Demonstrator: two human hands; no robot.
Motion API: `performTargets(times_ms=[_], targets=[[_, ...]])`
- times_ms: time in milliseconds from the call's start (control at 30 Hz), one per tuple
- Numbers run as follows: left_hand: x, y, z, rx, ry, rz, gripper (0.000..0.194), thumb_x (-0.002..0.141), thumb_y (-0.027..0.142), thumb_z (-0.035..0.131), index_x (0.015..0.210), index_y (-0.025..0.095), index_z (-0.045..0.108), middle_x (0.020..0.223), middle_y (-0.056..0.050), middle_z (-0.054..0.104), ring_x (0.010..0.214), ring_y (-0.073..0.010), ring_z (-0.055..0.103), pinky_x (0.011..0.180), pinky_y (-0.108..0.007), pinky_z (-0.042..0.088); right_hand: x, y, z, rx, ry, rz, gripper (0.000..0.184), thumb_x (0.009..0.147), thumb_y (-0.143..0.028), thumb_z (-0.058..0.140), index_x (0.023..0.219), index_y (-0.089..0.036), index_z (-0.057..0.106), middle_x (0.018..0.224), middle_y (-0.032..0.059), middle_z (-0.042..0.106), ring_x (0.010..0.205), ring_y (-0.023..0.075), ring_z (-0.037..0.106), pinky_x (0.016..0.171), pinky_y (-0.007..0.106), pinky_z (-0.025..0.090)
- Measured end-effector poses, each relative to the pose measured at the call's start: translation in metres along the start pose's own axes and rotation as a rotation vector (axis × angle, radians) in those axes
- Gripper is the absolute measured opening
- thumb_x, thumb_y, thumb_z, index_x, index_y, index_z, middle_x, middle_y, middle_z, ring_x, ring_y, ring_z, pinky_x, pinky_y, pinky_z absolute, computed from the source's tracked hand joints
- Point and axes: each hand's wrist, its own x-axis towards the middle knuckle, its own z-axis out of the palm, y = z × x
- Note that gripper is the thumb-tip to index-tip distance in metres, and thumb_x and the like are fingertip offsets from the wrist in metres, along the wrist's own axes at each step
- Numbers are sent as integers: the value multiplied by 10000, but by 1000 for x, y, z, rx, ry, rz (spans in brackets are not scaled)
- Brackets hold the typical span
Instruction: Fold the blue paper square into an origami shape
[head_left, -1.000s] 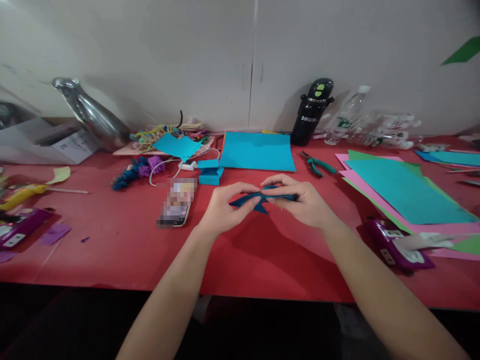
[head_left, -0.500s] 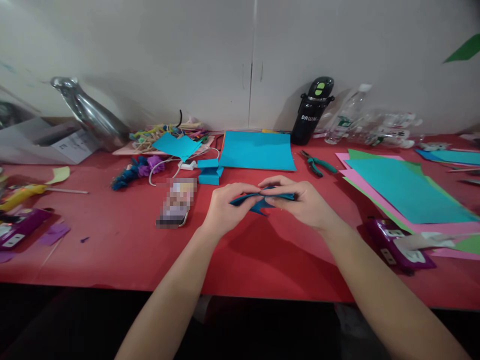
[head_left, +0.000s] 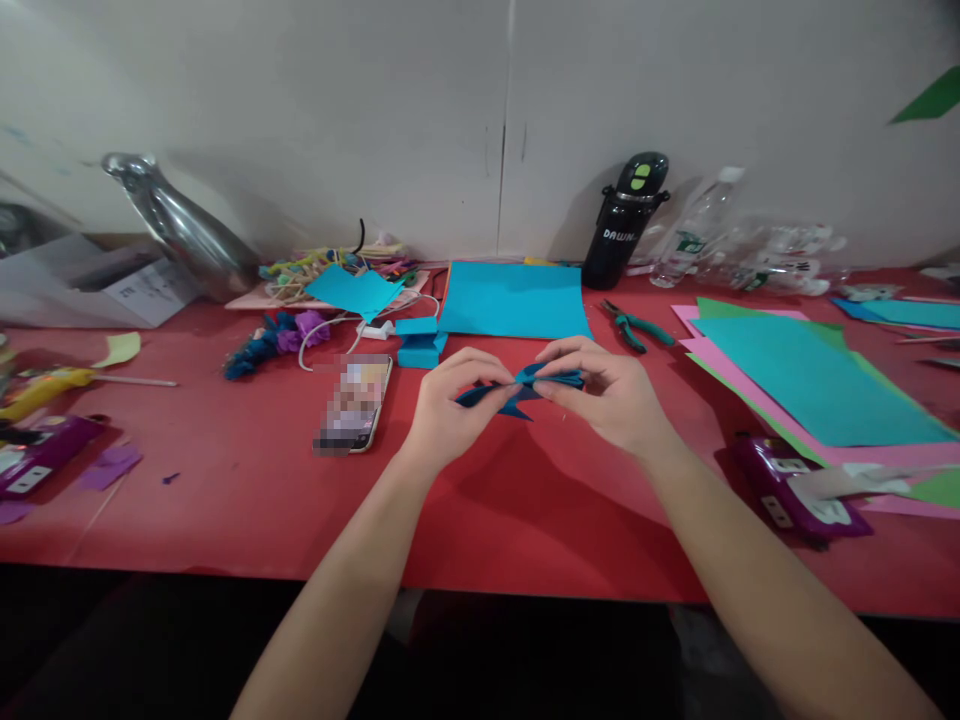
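red tabletop (head_left: 517, 530), pale wall (head_left: 300, 110) at the far side, and there it was: folded blue paper (head_left: 531, 374), up between my hands, right of the phone (head_left: 360, 400)! my left hand (head_left: 457, 405) had thumb and fingers pinched on its left part; my right hand (head_left: 619, 395) gripped the right. good handling, i judged, needed light, even pressure close to the gathered middle, so the layers stayed aligned and nothing tore.
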Motion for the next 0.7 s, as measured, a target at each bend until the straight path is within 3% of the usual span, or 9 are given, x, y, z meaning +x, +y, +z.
performTargets(times_ms=[300, 700], targets=[[2, -1, -2, -49, -4, 93, 100, 838, 150, 728, 921, 205, 725, 971, -62, 699, 918, -177, 672, 758, -300, 593, -4, -6, -1, -29, -6, -120, 148, 855, -233, 742, 956, -328, 794, 1055, 38, 668, 960, 202, 656, 798, 380, 568], [3, 0, -6, -14, 11, 180, 140, 836, 96, 715, 891, 213, 769, 882, -47, 709, 809, -149, 674, 718, -284, 568, -7, -6, -2, -143, -26, -253, 243, 862, -172, 722, 996, -364, 790, 1071, 26, 680, 1001, 208, 661, 881, 416, 563]])
